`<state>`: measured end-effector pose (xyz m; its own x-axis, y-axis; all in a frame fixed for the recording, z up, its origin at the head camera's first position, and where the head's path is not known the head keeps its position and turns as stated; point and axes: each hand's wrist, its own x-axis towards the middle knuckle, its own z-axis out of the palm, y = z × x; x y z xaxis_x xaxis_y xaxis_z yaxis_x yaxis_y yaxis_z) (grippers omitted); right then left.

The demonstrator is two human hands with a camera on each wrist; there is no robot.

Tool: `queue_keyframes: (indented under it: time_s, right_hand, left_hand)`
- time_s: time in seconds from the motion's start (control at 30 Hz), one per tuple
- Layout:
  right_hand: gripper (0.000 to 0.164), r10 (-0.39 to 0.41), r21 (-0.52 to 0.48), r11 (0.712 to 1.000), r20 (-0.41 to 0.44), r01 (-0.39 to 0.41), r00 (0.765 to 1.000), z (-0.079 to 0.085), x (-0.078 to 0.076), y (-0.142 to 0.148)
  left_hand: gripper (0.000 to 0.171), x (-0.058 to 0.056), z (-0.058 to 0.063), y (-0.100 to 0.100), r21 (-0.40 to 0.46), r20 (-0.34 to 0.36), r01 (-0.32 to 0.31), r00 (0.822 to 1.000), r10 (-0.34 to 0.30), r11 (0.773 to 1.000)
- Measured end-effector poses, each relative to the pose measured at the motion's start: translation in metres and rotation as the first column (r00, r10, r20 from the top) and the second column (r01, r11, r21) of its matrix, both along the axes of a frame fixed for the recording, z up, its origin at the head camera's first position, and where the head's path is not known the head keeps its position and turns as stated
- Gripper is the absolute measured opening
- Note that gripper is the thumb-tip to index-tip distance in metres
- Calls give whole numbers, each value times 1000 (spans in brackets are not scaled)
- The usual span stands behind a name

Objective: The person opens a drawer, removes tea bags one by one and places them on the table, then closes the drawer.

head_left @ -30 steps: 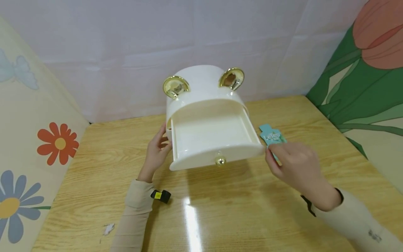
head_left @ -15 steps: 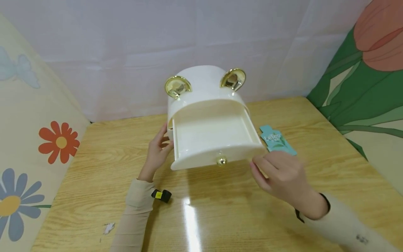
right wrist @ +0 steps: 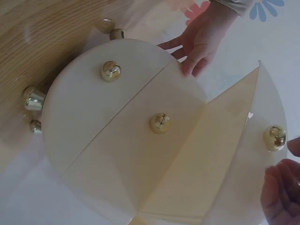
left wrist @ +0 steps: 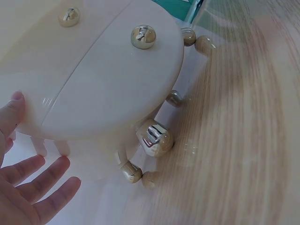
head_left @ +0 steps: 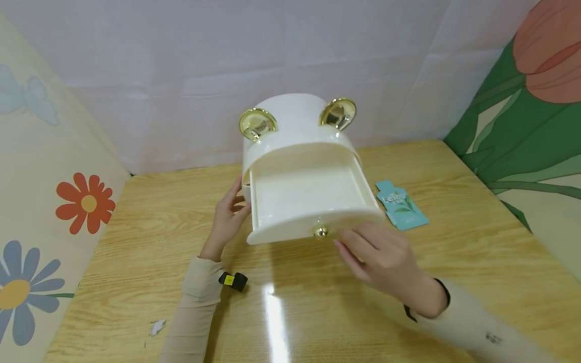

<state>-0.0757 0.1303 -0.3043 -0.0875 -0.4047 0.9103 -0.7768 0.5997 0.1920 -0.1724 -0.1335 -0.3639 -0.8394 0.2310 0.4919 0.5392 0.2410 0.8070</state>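
Two hands and one glossy white plastic drawer box with a rounded outline [head_left: 297, 116] take up the middle of a light wood-grain table [head_left: 154, 242]. The box stands on gold feet [right wrist: 35, 99]; reflections in the tabletop make them hard to count. Two round, shiny gold ears [head_left: 257, 124] rise from its top.

It has three drawers, each with one gold ball knob. The white top drawer [head_left: 306, 196] is pulled out, its smooth floor and side walls in plain sight. The middle drawer [right wrist: 131, 136] and the bottom drawer [right wrist: 86, 101] are pushed in, so their insides are hidden.

The left hand [head_left: 227, 217] rests against the box's left side, fingers spread, thumb by the front edge; in the head view the box covers some of its fingertips. The right hand [head_left: 381, 257] is just beside the top drawer's knob [head_left: 320, 231], fingers loosely bent, a narrow gap between thumb and forefinger, holding nothing that shows. The right wrist view cuts this hand off at its edge.

One flat teal sachet with white lettering and a green leaf print [head_left: 403, 205] lies on the table to the right of the box; its smaller print is too fine to read. The left wrist view catches only a sliver of teal at the top.
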Motion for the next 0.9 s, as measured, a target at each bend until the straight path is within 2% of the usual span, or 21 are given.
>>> queue_keyframes:
  time_s: [0.43,0.7,0.83,0.9]
  right_hand:
    - [30,6,-22,1000,21,-6,1000,-11,-6,-10]
    - [31,10,-22,1000,70,-8,998,-11,-6,-11]
    - [32,11,-29,1000,87,-9,996,-10,-8,-13]
    - [32,13,-38,999,92,-10,996,-10,-9,-14]
  left_hand:
    - [59,-1,1,0,-2,19,-10,1000,10,1000]
    - [58,0,0,1,7,-4,-4,1000,4,1000]
    - [58,-2,-3,0,9,-30,-2,1000,2,1000]
    - [59,-6,-9,-2,18,-29,2,1000,-2,1000]
